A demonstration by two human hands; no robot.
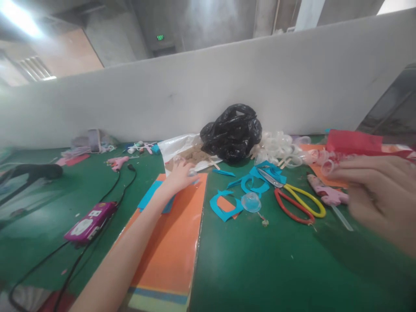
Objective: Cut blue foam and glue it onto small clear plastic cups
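Observation:
My left hand (180,177) reaches over the top end of a stack of orange paper (175,255), fingers spread and partly bent. A small greyish, shiny thing (193,172) shows by its fingertips; I cannot make out what it is. Blue paper (151,195) lies partly under my left forearm. Just beyond the fingers, a white plastic sheet (175,144) carries brown pieces (195,157). My right hand (380,186) is blurred at the right, its fingertips beside a clear plastic cup (327,167). Whether it grips the cup is unclear.
Red-and-yellow-handled scissors (294,208), blue paper offcuts (224,208) and a clear dome-shaped piece (251,202) lie mid-table. Behind are a black plastic bag (235,132) and clear cups (279,147). Pink glue gun (331,195) at right; purple box (91,223) with cables at left.

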